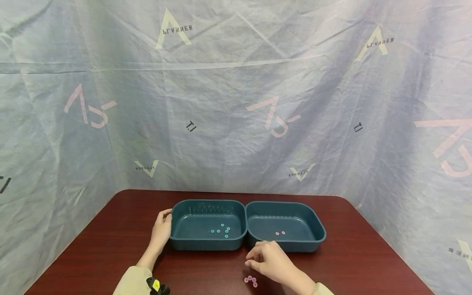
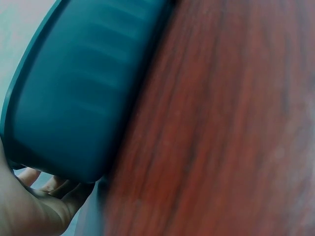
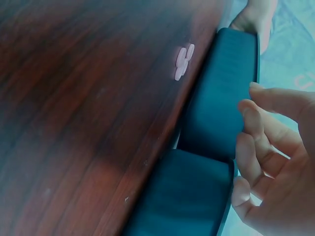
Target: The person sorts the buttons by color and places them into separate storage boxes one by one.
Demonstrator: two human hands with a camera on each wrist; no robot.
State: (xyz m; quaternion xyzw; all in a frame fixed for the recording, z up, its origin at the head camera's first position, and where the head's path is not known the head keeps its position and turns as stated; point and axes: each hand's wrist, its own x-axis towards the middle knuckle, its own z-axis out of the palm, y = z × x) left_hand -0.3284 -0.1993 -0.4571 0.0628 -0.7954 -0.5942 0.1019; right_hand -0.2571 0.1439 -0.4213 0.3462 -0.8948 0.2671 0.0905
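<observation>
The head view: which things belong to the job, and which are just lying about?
Seemingly part of the job:
left hand
right hand
left tray
blue pieces
right tray
pink pieces

Seemingly just surroundings:
printed cloth
table
black-and-yellow wrist device

The left hand [image 1: 160,230] cupped the left tray's [image 1: 206,245] end, while the right hand [image 1: 271,261] hovered above the bench [image 1: 96,246] near four pink discs [image 1: 250,278].
</observation>
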